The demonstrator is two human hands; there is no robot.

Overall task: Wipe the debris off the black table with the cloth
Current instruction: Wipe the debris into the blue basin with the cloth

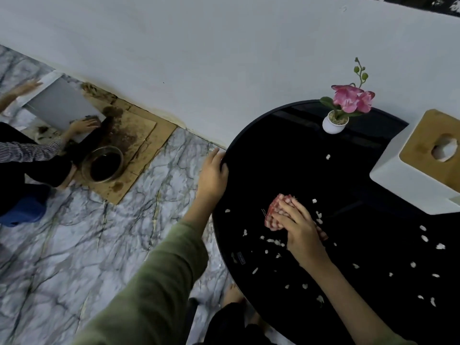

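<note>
The round black table [268, 150] fills the right half of the head view. Small white bits of debris [273, 242] lie scattered over its near and right parts. My right hand [298, 225] presses flat on a bunched red-and-white checked cloth [275, 212] near the table's left side, with debris all around it. My left hand [214, 170] grips the table's left rim, thumb over the edge.
A white pot with a pink orchid [334, 123] stands at the table's far edge. A white tissue box with a wooden top [420, 160] sits at the right. On the marble floor at left, another person works at cardboard [139, 145] beside a bowl [103, 164].
</note>
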